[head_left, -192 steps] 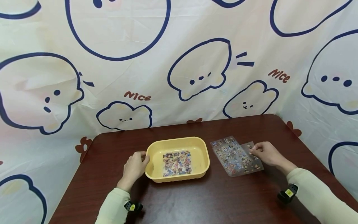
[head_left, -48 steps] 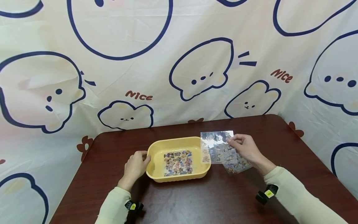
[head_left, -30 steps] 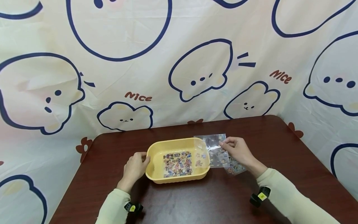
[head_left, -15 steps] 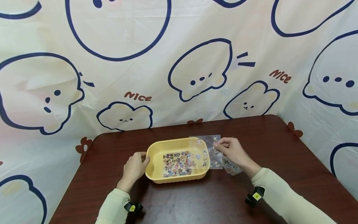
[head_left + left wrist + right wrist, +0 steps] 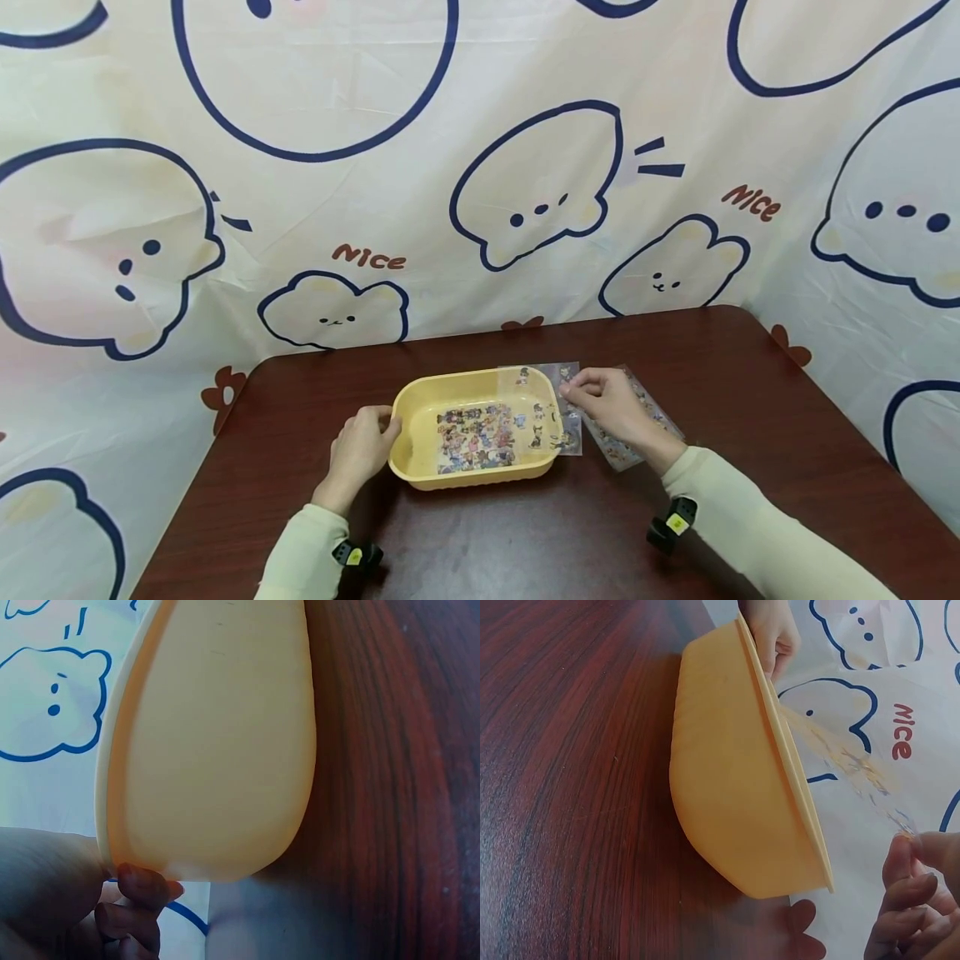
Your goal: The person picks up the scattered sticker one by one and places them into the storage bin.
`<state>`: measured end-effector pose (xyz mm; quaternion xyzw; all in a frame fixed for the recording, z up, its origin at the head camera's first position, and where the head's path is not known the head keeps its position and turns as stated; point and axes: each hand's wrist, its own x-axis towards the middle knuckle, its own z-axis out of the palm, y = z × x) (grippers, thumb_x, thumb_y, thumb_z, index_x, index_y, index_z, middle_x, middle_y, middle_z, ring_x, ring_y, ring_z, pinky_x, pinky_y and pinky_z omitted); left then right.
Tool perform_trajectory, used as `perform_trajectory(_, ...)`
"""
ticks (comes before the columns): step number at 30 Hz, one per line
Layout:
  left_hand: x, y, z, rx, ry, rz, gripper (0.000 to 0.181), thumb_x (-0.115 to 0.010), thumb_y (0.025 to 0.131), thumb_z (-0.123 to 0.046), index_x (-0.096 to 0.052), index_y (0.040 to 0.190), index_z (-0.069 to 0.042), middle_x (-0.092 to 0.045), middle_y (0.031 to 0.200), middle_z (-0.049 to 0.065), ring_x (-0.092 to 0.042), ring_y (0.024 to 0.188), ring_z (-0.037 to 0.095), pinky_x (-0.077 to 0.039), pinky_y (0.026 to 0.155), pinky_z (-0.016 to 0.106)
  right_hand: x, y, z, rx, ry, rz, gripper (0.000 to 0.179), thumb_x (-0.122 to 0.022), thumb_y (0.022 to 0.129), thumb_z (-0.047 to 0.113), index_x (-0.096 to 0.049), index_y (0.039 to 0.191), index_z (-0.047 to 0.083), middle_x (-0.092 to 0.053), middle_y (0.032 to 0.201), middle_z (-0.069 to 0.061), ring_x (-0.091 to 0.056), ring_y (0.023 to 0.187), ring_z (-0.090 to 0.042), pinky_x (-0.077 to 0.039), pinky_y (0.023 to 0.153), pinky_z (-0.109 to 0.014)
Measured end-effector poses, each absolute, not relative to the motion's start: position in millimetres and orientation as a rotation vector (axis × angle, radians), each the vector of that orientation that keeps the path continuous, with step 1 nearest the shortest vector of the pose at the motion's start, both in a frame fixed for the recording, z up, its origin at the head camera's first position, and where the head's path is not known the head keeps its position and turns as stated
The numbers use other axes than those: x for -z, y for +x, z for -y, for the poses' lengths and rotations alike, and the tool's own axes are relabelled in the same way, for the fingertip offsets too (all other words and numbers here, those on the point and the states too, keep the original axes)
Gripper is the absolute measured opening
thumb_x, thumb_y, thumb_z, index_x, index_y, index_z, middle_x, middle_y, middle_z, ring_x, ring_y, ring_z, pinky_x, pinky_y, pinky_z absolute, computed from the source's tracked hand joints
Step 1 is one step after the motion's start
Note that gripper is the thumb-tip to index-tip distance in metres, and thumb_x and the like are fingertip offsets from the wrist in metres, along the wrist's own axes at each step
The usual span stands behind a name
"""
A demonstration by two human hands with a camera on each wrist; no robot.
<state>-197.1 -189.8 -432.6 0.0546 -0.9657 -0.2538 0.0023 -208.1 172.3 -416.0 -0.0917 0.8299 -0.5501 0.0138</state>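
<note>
1. Plainly, the right hand [image 5: 609,404] pinches a clear sheet [image 5: 538,412] at its right edge, thumb against forefinger, the other fingers curled in.
2. This sheet hangs over the right end of the tub [image 5: 411,433], partly above its inside, partly out past the rim; whether it touches the rim I cannot tell.
3. At the tub's left end, the left hand [image 5: 357,450] grips the rim between thumb and curled fingers.
4. On the tub's floor lies a printed sheet [image 5: 476,437], perhaps showing little figures, too small to make out.
5. The tub stands on the table [image 5: 480,542], short of the far edge.
6. A second sheet [image 5: 617,454] lies to its right, partly hidden by the right wrist.
</note>
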Motion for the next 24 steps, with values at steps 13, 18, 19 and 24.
perform_trajectory(13, 432, -198, 190, 0.78, 0.177, 3.031, 0.037, -0.059, 0.098, -0.027, -0.07, 0.127, -0.007, -0.075, 0.114, 0.015, -0.071, 0.098, 0.033, -0.052, 0.08, 0.055, 416, -210, -162, 1.656, -0.258, -2.613, 0.021, -0.063, 0.099, 0.016, -0.07, 0.097, -0.004, -0.062, 0.061, -0.004, -0.036, 0.047, -0.006, -0.03, 0.045, -0.022)
perform_trajectory(18, 432, -198, 189, 0.778, 0.167, 3.031, 0.036, -0.059, 0.098, -0.027, -0.07, 0.127, -0.007, -0.075, 0.113, 0.015, -0.072, 0.096, 0.032, -0.052, 0.078, 0.055, 415, -211, -158, 1.637, -0.262, -2.621, 0.018, -0.064, 0.099, 0.015, -0.07, 0.097, -0.002, -0.077, 0.085, -0.014, -0.054, 0.061, -0.01, -0.038, 0.053, -0.024)
perform_trajectory(19, 432, -198, 190, 0.778, 0.166, 3.032, 0.036, -0.059, 0.098, -0.027, -0.07, 0.126, -0.007, -0.075, 0.113, 0.015, -0.072, 0.095, 0.032, -0.052, 0.078, 0.055, 415, -211, -157, 1.636, -0.268, -2.617, 0.018, -0.064, 0.099, 0.015, -0.07, 0.097, -0.002, -0.077, 0.086, -0.015, -0.055, 0.061, -0.01, -0.039, 0.053, -0.024)
perform_trajectory(24, 432, -197, 190, 0.779, 0.167, 3.03, 0.036, -0.059, 0.098, -0.027, -0.071, 0.125, -0.007, -0.076, 0.113, 0.014, -0.071, 0.095, 0.031, -0.052, 0.078, 0.054, 415, -211, -153, 1.642, -0.3, -2.603, 0.017, -0.064, 0.098, 0.013, -0.071, 0.097, -0.002, -0.077, 0.083, -0.014, -0.052, 0.058, -0.009, -0.038, 0.054, -0.025)
